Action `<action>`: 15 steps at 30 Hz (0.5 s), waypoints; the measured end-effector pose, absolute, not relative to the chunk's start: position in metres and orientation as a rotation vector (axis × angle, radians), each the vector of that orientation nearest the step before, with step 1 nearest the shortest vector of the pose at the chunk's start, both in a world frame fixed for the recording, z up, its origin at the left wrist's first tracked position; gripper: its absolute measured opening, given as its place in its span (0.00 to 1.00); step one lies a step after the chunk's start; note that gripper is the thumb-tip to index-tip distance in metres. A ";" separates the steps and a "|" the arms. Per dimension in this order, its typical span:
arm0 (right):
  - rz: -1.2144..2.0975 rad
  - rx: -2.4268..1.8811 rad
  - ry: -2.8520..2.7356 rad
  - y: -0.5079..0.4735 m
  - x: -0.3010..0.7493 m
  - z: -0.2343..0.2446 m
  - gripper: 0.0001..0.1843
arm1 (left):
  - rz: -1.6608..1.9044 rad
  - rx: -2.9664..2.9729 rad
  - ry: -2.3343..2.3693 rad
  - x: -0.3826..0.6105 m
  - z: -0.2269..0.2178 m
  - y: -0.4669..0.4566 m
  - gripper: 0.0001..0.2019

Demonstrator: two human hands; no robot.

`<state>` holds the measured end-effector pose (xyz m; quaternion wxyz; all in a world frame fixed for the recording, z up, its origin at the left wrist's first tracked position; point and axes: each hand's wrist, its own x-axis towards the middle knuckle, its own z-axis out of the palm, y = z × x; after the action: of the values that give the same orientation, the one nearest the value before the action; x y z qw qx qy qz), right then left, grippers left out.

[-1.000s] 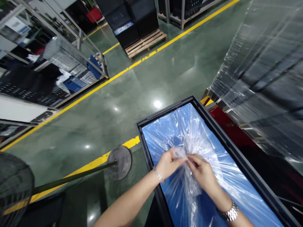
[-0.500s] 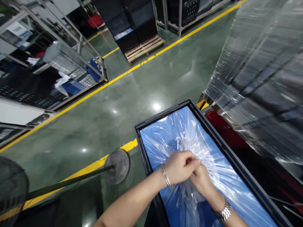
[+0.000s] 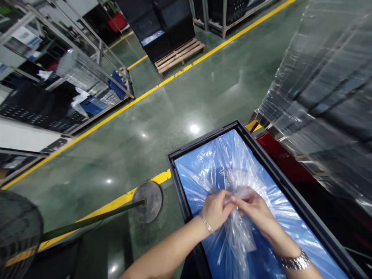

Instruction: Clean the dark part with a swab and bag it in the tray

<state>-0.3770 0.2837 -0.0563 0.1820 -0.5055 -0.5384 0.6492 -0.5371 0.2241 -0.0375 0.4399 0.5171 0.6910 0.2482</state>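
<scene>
A black crate (image 3: 181,195) stands in front of me, with blue contents covered by a clear plastic bag (image 3: 203,162). The bag's film is gathered into a bunched, twisted neck near the middle, and loose ends trail toward me. My left hand (image 3: 216,209), with a bracelet at the wrist, pinches the gathered plastic. Close against it, my right hand (image 3: 255,207) grips the same bunch with thumb and fingers; a metal watch is on that wrist. Fingertips of both hands nearly meet, so the exact spot they hold is partly hidden.
Film-wrapped stacked crates (image 3: 328,97) rise on the right. A fan stand's round base (image 3: 148,201) sits on the floor to the left, its caged fan (image 3: 20,232) at the left edge. Across the yellow line are a wooden pallet (image 3: 180,56) with black crates and metal racks (image 3: 101,50).
My hands have turned and moved slightly apart; the right hand has shifted right, showing more of the bunched plastic between and below them. The view has shifted a little.
</scene>
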 end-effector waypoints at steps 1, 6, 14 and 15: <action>1.790 -1.398 -1.542 0.281 -0.377 -0.055 0.28 | 0.651 1.237 1.698 -0.537 -0.039 0.226 0.09; 1.378 -1.344 -1.770 0.263 -0.381 -0.046 0.21 | 0.694 1.169 1.647 -0.542 -0.043 0.233 0.19; 0.861 -1.175 -2.113 0.250 -0.377 -0.047 0.18 | 0.418 1.517 1.562 -0.550 -0.022 0.246 0.11; 0.826 -1.194 -2.133 0.250 -0.376 -0.048 0.17 | 0.361 1.584 1.534 -0.551 -0.018 0.248 0.09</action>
<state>-0.3764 0.2495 -0.0480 0.2769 -0.4446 -0.7943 0.3077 -0.5507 0.2478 -0.0176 0.4381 0.6373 0.6171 0.1453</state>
